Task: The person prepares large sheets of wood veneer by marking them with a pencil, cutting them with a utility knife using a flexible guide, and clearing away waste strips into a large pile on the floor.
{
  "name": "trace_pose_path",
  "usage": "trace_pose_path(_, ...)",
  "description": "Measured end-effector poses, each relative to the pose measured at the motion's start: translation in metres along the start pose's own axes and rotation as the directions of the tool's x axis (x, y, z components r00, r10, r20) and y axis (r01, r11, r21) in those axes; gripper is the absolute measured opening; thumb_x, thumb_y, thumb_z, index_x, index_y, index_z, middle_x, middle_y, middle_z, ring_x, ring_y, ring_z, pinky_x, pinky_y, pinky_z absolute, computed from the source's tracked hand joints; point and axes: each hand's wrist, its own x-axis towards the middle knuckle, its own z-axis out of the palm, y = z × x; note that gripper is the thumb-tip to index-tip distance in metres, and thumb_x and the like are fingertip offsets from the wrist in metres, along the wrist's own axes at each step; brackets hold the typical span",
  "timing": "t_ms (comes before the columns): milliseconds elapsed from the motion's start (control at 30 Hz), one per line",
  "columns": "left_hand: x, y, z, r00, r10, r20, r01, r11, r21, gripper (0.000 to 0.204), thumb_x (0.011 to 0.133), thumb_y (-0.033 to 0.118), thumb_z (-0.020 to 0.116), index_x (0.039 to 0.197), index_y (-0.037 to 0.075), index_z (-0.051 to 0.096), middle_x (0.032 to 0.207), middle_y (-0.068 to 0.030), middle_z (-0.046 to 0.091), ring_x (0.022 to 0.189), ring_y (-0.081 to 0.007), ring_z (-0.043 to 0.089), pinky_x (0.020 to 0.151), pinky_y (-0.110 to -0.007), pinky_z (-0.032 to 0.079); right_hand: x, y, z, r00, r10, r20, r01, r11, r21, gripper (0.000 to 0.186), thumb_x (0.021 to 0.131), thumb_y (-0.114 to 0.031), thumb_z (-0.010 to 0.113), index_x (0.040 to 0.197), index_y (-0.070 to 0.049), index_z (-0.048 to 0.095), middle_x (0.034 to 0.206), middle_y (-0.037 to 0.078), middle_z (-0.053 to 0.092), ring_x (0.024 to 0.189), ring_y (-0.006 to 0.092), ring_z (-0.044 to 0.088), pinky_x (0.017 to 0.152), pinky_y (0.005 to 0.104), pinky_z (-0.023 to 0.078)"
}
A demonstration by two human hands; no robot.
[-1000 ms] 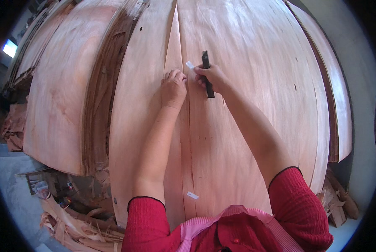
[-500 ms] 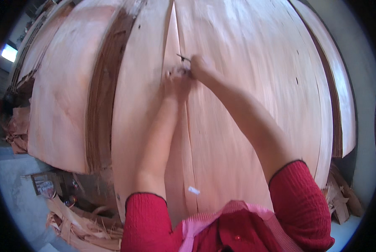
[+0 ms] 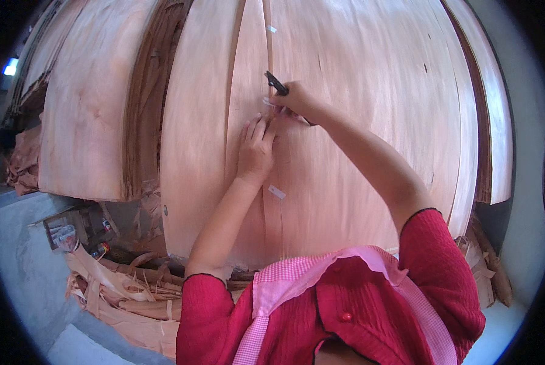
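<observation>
A pale pinkish veneer sheet (image 3: 357, 73) lies under my hands, with long seams and a narrow strip (image 3: 245, 61) down its middle. My left hand (image 3: 256, 149) rests on it beside the seam, fingers stretched out and pointing away from me. Just above it, my right hand (image 3: 297, 100) grips a black bar-like tool (image 3: 275, 82) at a slant. A small white piece, apparently tape (image 3: 266, 101), is at its thumb. Other white pieces stick across the seam higher up (image 3: 272, 28) and nearer me (image 3: 277, 191).
Thick veneer stacks stand at left (image 3: 84, 121) and right (image 3: 491, 134). Veneer scraps (image 3: 120, 292) are heaped at lower left near small bottles (image 3: 100, 249) and a grey concrete ledge (image 3: 23, 255). More scraps (image 3: 485, 267) lie at lower right beside a pale wall (image 3: 522, 182).
The black tool has gone from upright to slanted and moved left toward the seam with my right hand. The view has shifted, showing more apron and a white piece higher on the seam.
</observation>
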Motion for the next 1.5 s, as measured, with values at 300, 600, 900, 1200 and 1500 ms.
trace_pose_path(300, 0.016, 0.011, 0.0, 0.965, -0.263, -0.001, 0.262, 0.962, -0.075, 0.051, 0.075, 0.026, 0.059, 0.12, 0.008, 0.044, 0.123, -0.008, 0.044, 0.11, -0.0258, 0.043, 0.091, -0.04, 0.035, 0.037, 0.023, 0.009, 0.975, 0.078, -0.207, -0.116, 0.977, -0.179, 0.016, 0.066, -0.008, 0.066, 0.073, 0.004, 0.058, 0.06, 0.014, 0.06, 0.048, 0.0198, 0.059, 0.04, 0.0292, 0.043)
trace_pose_path(600, 0.021, 0.006, 0.008, 0.976, -0.214, 0.028, 0.191, 0.917, 0.351, 0.059, 0.08, 0.036, 0.048, 0.132, 0.014, 0.03, 0.139, 0.0006, 0.026, 0.114, -0.0227, 0.041, 0.092, -0.041, 0.034, -0.055, 0.027, -0.017, 0.955, 0.041, -0.295, -0.107, 0.972, -0.209, 0.02, 0.073, -0.013, 0.06, 0.091, -0.003, 0.057, 0.067, 0.01, 0.06, 0.056, 0.018, 0.056, 0.048, 0.0302, 0.044)
trace_pose_path(900, 0.029, -0.049, 0.031, 0.965, -0.085, 0.249, -0.039, 0.89, 0.454, 0.051, 0.09, 0.04, 0.026, 0.135, 0.015, 0.027, 0.14, -0.0081, 0.026, 0.128, -0.031, 0.023, 0.105, -0.042, 0.018, -0.484, 0.259, -0.088, 0.514, 0.38, -0.769, -0.031, 0.904, 0.426, 0.016, 0.084, -0.016, 0.054, 0.094, -0.004, 0.06, 0.06, 0.002, 0.055, 0.041, 0.0063, 0.042, 0.037, 0.0201, 0.033)
trace_pose_path(1200, -0.009, -0.035, 0.04, 0.874, -0.485, -0.008, 0.472, 0.853, -0.221, 0.07, 0.081, 0.027, 0.057, 0.136, 0.005, 0.019, 0.141, -0.0141, 0.021, 0.129, -0.0272, 0.021, 0.104, -0.037, 0.022, -0.621, 0.42, -0.169, 0.175, 0.622, -0.763, 0.075, 0.764, 0.64, 0.036, 0.085, -0.029, 0.054, 0.118, -0.017, 0.051, 0.088, -0.001, 0.056, 0.07, 0.0108, 0.052, 0.056, 0.0328, 0.043)
trace_pose_path(1500, -0.177, 0.068, -0.019, 0.994, -0.064, -0.084, 0.094, 0.903, 0.419, 0.037, 0.075, 0.016, 0.058, 0.111, 0.009, 0.055, 0.118, -0.0146, 0.049, 0.114, -0.031, 0.042, 0.094, -0.04, 0.036, -0.597, 0.488, -0.23, 0.472, 0.525, -0.708, 0.059, 0.783, 0.62, 0.021, 0.082, -0.023, 0.06, 0.093, -0.005, 0.056, 0.074, 0.002, 0.057, 0.059, 0.0134, 0.056, 0.048, 0.0238, 0.042)
